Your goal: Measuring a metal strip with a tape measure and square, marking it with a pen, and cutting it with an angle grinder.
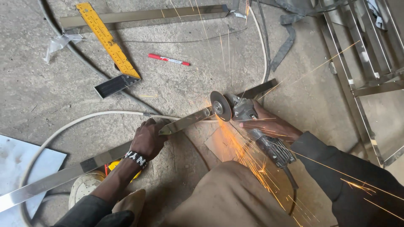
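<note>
sparks (248, 155) spray toward knee (229, 193); yellow square (108, 42), red marker (168, 59) lie beyond tube (126, 151).

Rough grey concrete floor (42, 92), pitted and stained, under flat daylight. Across the top, a long steel tube (143, 17); below it a yellow square ruler (107, 40) and a red marker (168, 59). White cable (75, 122) looping at left beside a pale sheet (17, 159). At right, a shiny steel frame (362, 71) and a dark strap (286, 42).
</note>
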